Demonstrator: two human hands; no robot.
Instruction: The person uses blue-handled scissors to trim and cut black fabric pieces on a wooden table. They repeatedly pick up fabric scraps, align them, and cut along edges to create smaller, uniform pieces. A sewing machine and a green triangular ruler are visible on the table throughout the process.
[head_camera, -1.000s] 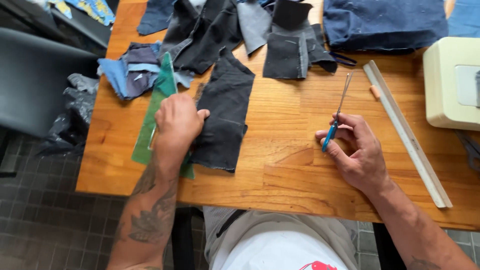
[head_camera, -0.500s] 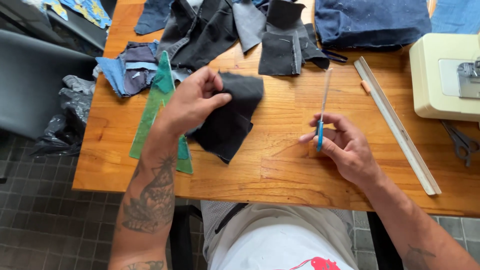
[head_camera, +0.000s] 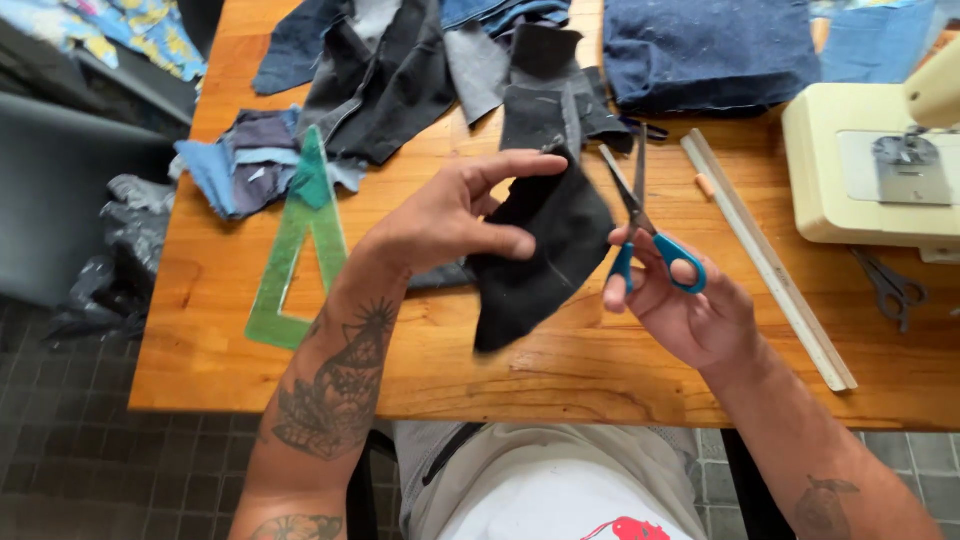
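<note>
Pinched black cloth (head_camera: 540, 255) up in left hand (head_camera: 450, 215), beside open scissors (head_camera: 645, 225) gripped in right hand (head_camera: 685, 310), ready for cutting.

Cloth (head_camera: 545, 250) btwn hands, scissors (head_camera: 645, 235) right, ruler (head_camera: 765, 260) beyond.
</note>
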